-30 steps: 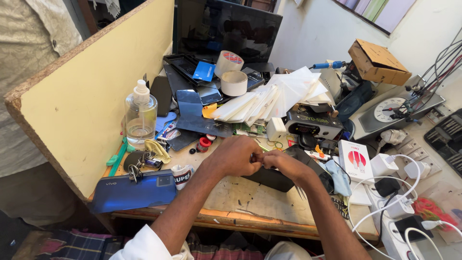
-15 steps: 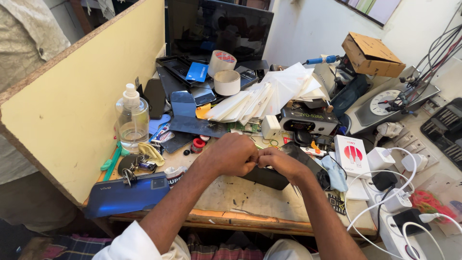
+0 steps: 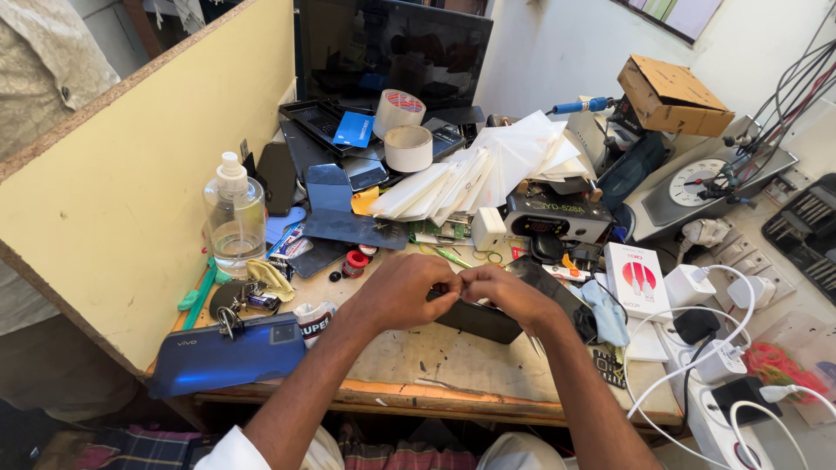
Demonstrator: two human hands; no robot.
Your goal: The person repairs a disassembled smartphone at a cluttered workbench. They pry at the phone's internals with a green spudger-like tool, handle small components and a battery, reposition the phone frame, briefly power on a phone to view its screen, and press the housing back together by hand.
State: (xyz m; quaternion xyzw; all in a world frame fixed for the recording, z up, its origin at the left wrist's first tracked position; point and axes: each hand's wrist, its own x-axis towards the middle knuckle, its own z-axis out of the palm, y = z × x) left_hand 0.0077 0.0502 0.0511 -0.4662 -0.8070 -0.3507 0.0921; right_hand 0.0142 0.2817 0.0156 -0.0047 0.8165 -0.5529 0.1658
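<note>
Left hand (image 3: pixel 402 292) and right hand (image 3: pixel 508 294) meet fingertip to fingertip, pinching something too small to identify, above the black phone (image 3: pixel 477 319), close to the eyes for fine work.

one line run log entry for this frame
left hand | fingertips meet right hand, pinching something too small to tell | above dark phone on cluttered workbench | blue phone at left edge

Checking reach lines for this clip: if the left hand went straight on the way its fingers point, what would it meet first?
The left hand points rightward; it would meet the right hand first, fingertips already about touching.
</note>
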